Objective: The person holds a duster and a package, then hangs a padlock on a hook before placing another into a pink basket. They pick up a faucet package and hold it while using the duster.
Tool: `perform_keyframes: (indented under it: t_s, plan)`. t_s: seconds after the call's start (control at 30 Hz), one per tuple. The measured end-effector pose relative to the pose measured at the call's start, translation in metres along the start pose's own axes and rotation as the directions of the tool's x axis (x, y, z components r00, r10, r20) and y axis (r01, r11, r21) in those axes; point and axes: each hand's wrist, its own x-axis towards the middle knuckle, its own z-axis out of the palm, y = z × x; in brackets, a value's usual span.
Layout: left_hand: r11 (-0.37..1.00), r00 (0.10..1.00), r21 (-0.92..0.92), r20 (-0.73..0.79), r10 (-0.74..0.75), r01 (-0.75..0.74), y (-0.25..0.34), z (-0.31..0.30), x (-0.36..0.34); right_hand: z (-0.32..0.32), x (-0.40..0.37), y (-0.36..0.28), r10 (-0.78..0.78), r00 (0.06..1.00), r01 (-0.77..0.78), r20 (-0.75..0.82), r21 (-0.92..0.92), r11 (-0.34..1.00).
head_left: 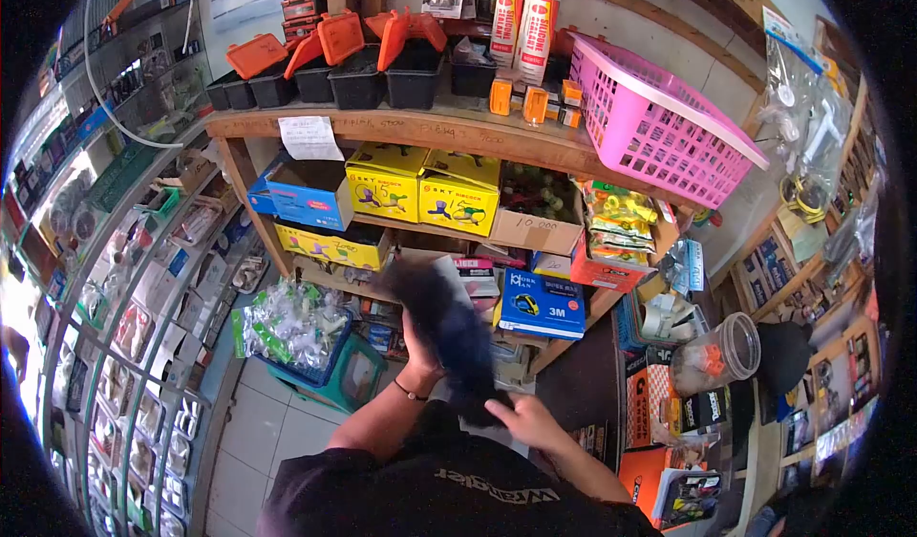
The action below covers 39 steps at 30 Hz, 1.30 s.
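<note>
A dark, fluffy feather duster (pixel 449 332), blurred by motion, slants across the middle in front of the shelf. My right hand (pixel 530 423) is closed round its lower end. Behind the duster's left side is my left hand (pixel 418 357), with a beaded band on the wrist. The duster hides most of its fingers, so I cannot make out its grip. Just beyond the duster's upper part are a yellow box (pixel 330 247) on the left and a blue Workman box (pixel 541 305) on the right.
Black bins (pixel 359 78) with orange lids, sealant tubes (pixel 537 35) and a pink basket (pixel 659 107) stand on the wooden shelf (pixel 420 128). Plastic-bagged goods fill a blue basket (pixel 310 376) on a green stool (pixel 358 375). A clear jar (pixel 731 346) stands right.
</note>
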Motion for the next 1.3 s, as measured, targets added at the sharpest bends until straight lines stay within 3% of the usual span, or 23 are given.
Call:
perform_keyframes:
  t_s: [0.03,0.07,0.1,0.17,0.23,0.27,0.37,0.43,0.47,0.5,0.57,0.6,0.63,0.7,0.77,0.8,0.83,0.87,0.93,0.97,1.03,1.17,1.3]
  plan:
    - [0.991,0.996,0.134,0.078,-0.039,0.028,-0.002,-0.008,0.000,0.004,-0.004,-0.005,-0.236,0.972,0.236,0.009,0.008,0.972]
    - [0.994,0.993,0.103,0.110,-0.031,0.020,-0.006,-0.015,0.000,0.002,-0.008,-0.013,-0.202,0.978,0.205,-0.060,0.052,0.977]
    - [0.976,0.988,-0.208,0.147,-0.040,0.070,0.002,0.002,-0.004,0.002,-0.006,-0.010,-0.203,0.977,0.206,-0.062,0.045,0.978]
    - [0.995,0.994,-0.085,-0.103,0.036,-0.045,0.001,0.003,-0.003,0.002,0.000,-0.013,0.079,0.976,-0.055,-0.203,0.121,0.991]
    - [0.979,0.998,-0.195,0.010,-0.054,0.055,0.003,0.003,-0.004,0.000,-0.003,-0.012,0.064,0.993,-0.065,-0.104,-0.011,0.998]
    - [0.997,0.997,0.018,0.043,-0.071,0.070,0.004,0.002,-0.005,0.004,-0.002,-0.006,-0.168,0.979,0.165,-0.120,-0.034,0.986]
    - [0.991,0.999,-0.131,0.011,-0.033,0.034,0.012,0.016,-0.006,-0.002,-0.004,-0.012,0.003,0.999,-0.002,-0.048,0.038,0.999]
    - [0.998,0.999,-0.053,-0.043,0.013,-0.016,0.006,0.003,-0.004,0.000,0.000,-0.006,0.077,0.982,-0.076,-0.170,0.016,0.997]
    - [0.994,0.979,-0.099,-0.202,0.018,-0.039,-0.002,-0.012,0.002,0.000,-0.006,-0.013,-0.050,0.994,0.047,-0.093,-0.037,0.998]
    - [0.968,0.992,-0.219,0.076,-0.104,0.118,0.000,-0.015,-0.001,0.002,-0.005,-0.007,-0.047,0.993,0.044,-0.105,-0.032,0.999]
    - [0.993,0.996,-0.092,0.058,-0.070,0.075,-0.003,-0.016,0.000,0.006,-0.002,0.013,-0.377,0.914,0.371,-0.150,-0.067,0.926]
    - [0.990,0.992,-0.128,0.114,-0.047,0.061,-0.002,-0.017,0.001,-0.009,-0.009,-0.001,-0.257,0.957,0.256,-0.138,-0.027,0.966]
    - [0.993,0.986,-0.114,-0.164,-0.031,0.012,0.002,0.001,0.000,-0.023,-0.016,-0.004,-0.162,0.958,0.139,-0.236,-0.112,0.984]
    - [0.992,0.996,-0.100,0.024,-0.080,0.083,0.005,-0.021,-0.008,-0.061,-0.035,-0.022,-0.167,0.888,0.097,-0.429,-0.181,0.979]
    - [0.994,0.986,-0.032,-0.129,-0.103,0.100,0.010,-0.020,-0.018,-0.099,-0.064,-0.066,-0.378,0.662,0.149,-0.648,-0.380,0.913]
    - [0.990,0.979,-0.077,-0.159,-0.127,0.116,0.010,-0.026,-0.023,-0.124,-0.076,-0.065,-0.107,0.693,-0.106,-0.713,-0.248,0.963]
    - [0.984,0.971,-0.122,-0.186,-0.152,0.131,0.010,-0.032,-0.027,-0.142,-0.085,-0.075,-0.292,0.524,-0.093,-0.800,-0.395,0.914]
    - [0.979,0.968,-0.128,-0.175,-0.181,0.160,0.012,-0.040,-0.033,-0.165,-0.095,-0.097,-0.121,0.495,-0.156,-0.860,-0.225,0.962]
    - [0.968,0.969,-0.158,-0.122,-0.217,0.197,0.014,-0.051,-0.045,-0.209,-0.100,-0.131,-0.237,0.356,-0.133,-0.904,-0.300,0.945]
    - [0.968,0.970,-0.155,-0.113,-0.216,0.197,0.016,-0.050,-0.051,-0.231,-0.099,-0.147,-0.511,0.326,-0.061,-0.796,-0.557,0.828]
    - [0.967,0.954,-0.181,-0.209,-0.216,0.179,0.021,-0.048,-0.065,-0.289,-0.083,-0.160,-0.694,0.261,-0.221,-0.671,-0.741,0.634]
    - [0.970,0.976,-0.199,-0.136,-0.168,0.139,0.030,-0.051,-0.086,-0.322,-0.037,-0.234,-0.527,0.379,-0.617,-0.760,-0.633,0.468]
    - [0.975,0.981,-0.208,-0.157,-0.113,0.079,0.040,-0.047,-0.108,-0.341,0.036,-0.265,-0.394,0.493,-0.729,-0.775,-0.616,0.299]
